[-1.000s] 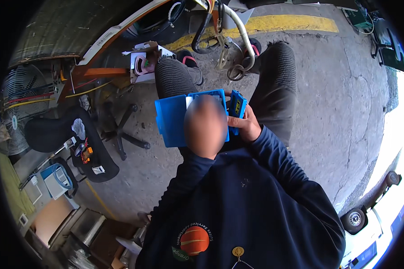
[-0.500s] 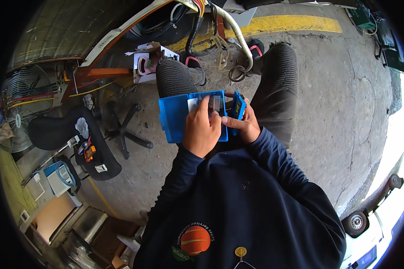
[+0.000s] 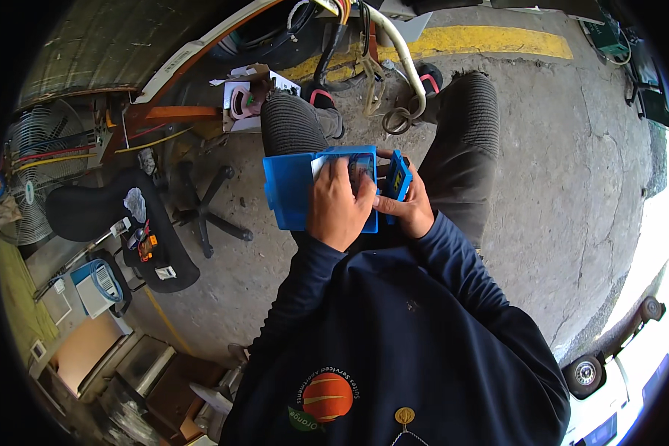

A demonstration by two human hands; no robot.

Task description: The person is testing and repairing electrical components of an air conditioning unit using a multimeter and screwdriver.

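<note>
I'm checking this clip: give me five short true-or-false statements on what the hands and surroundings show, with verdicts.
1. The left hand has its fingers at the open blue box. True.
2. The box's lid is closed. False: the lid lies open to the left.
3. The right hand holds a smaller blue case. True.
4. The wire-grille fan stands at the right of the view. False: the fan is at the left.
5. A yellow stripe runs along the floor near the top. True.
</note>
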